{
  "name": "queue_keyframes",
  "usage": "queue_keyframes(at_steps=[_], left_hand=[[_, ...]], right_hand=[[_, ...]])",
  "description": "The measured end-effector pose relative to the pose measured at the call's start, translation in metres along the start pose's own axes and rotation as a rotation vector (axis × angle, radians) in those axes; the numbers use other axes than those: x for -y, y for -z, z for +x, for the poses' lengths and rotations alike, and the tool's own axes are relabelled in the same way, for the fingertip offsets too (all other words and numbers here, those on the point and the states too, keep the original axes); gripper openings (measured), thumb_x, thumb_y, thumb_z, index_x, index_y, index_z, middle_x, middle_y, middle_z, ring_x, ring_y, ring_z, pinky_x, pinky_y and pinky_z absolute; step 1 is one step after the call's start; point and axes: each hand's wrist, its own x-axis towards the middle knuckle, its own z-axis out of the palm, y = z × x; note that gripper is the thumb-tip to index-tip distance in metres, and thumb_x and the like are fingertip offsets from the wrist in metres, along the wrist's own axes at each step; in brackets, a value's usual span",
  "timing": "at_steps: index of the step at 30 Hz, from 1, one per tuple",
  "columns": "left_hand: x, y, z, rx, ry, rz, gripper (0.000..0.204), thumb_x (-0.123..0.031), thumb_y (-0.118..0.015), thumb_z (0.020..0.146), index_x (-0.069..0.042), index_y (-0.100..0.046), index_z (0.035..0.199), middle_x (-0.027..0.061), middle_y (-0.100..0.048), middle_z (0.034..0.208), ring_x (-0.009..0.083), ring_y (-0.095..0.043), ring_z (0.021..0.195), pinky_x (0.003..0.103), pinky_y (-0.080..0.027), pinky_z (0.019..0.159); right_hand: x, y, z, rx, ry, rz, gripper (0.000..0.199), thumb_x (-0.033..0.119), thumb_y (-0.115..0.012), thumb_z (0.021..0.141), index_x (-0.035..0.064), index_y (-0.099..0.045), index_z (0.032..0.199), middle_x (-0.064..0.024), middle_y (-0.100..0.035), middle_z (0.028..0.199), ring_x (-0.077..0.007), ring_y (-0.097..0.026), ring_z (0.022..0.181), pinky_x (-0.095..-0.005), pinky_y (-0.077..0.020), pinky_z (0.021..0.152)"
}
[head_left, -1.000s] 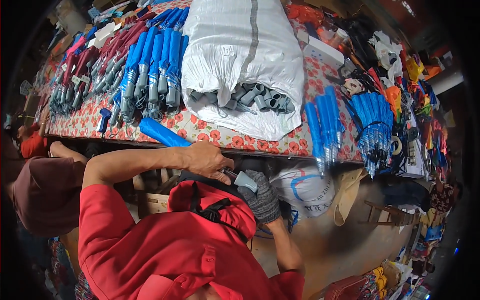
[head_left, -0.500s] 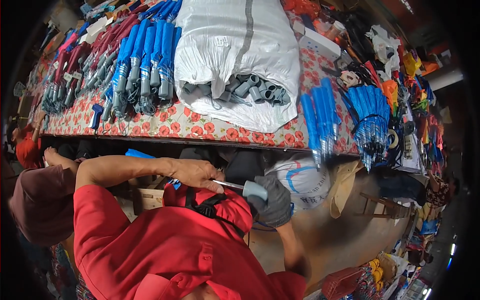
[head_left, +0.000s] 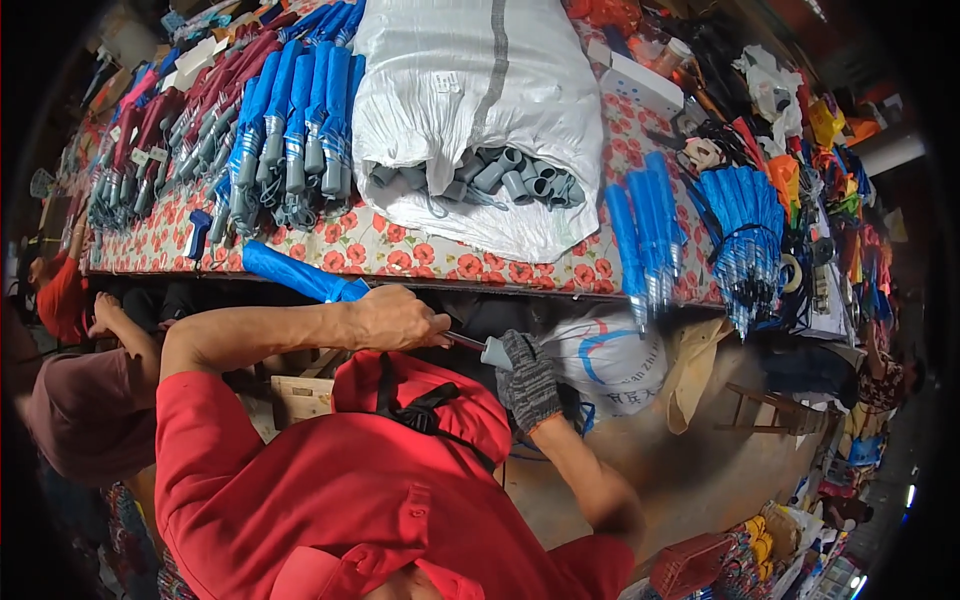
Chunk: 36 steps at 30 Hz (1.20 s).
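Observation:
My bare left hand [head_left: 395, 318] is closed around a blue folded umbrella [head_left: 295, 270], whose cloth points up and left over the table edge. From that fist a thin metal shaft [head_left: 463, 340] runs to the right. On the shaft's end sits a grey plastic handle [head_left: 496, 353]. My right hand [head_left: 530, 378], in a dark grey knitted glove, is wrapped around the outer end of this handle. Several more grey handles [head_left: 517, 185] lie in the mouth of a big white woven sack [head_left: 430, 110] straight ahead on the table.
Blue umbrellas with grey handles [head_left: 300, 130] lie on the flowered tablecloth [head_left: 350, 235] at left, beside maroon ones [head_left: 150, 125]. Handleless blue umbrellas [head_left: 645, 230] and a tied bundle [head_left: 742, 230] overhang the right edge. A printed white sack [head_left: 610, 365] stands below. A person [head_left: 85, 420] sits at left.
The umbrella's blue cloth has come up into view above the table edge. Both hands have risen slightly, and the handle has moved up and tilted.

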Motion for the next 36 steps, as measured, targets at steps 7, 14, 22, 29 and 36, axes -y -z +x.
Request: queue_keyframes(at_steps=[7, 14, 22, 29, 36], left_hand=[[0.019, 0.015, -0.009, -0.023, 0.154, 0.035, 0.036, -0.043, -0.063, 0.092, -0.009, -0.062, 0.102, 0.0142, -0.067, 0.075, 0.0347, -0.069, 0.072, 0.045, -0.054, 0.061], [0.029, -0.016, -0.01, -0.014, 0.132, 0.076, 0.025, -0.031, -0.066, 0.083, -0.01, -0.063, 0.097, 0.014, -0.067, 0.072, 0.0332, -0.07, 0.07, 0.048, -0.054, 0.061], [0.071, 0.059, -0.042, -0.17, -0.049, 0.639, 0.013, -0.022, -0.065, 0.08, -0.019, -0.063, 0.093, 0.001, -0.062, 0.088, 0.022, -0.064, 0.091, 0.04, -0.049, 0.076], [0.243, 0.157, -0.092, -0.302, 0.185, 0.857, 0.032, -0.018, -0.069, 0.073, -0.018, -0.07, 0.104, 0.0065, -0.059, 0.118, 0.0254, -0.051, 0.121, 0.046, -0.039, 0.102], [0.299, 0.163, -0.097, -0.034, 0.808, 0.887, 0.047, -0.013, -0.058, 0.087, -0.016, -0.056, 0.134, 0.0079, -0.054, 0.13, 0.0252, -0.054, 0.118, 0.045, -0.043, 0.092]], right_hand=[[-0.01, 0.012, 0.003, -0.011, -0.462, 0.647, 0.031, 0.026, -0.072, 0.092, 0.0021, -0.064, 0.11, -0.0177, -0.067, 0.105, -0.0308, -0.066, 0.1, -0.0369, -0.0522, 0.088], [0.065, -0.038, 0.035, 0.169, -0.561, 0.777, 0.04, 0.027, -0.072, 0.092, 0.0035, -0.058, 0.121, -0.0166, -0.068, 0.11, -0.0253, -0.068, 0.096, -0.0365, -0.0537, 0.083], [0.039, -0.059, 0.032, 0.2, -0.693, 1.068, 0.053, 0.023, -0.075, 0.089, 0.0049, -0.054, 0.134, -0.0176, -0.066, 0.115, -0.0264, -0.067, 0.102, -0.0358, -0.0543, 0.083], [-0.021, -0.116, -0.018, 0.31, -0.509, 0.695, 0.039, 0.023, -0.073, 0.089, 0.002, -0.064, 0.121, -0.017, -0.067, 0.116, -0.0287, -0.066, 0.107, -0.0358, -0.0519, 0.091], [-0.025, -0.095, 0.011, 0.162, -0.57, 0.611, 0.024, 0.016, -0.073, 0.088, 0.0008, -0.067, 0.106, -0.0166, -0.067, 0.113, -0.0304, -0.067, 0.091, -0.0368, -0.0551, 0.079]])
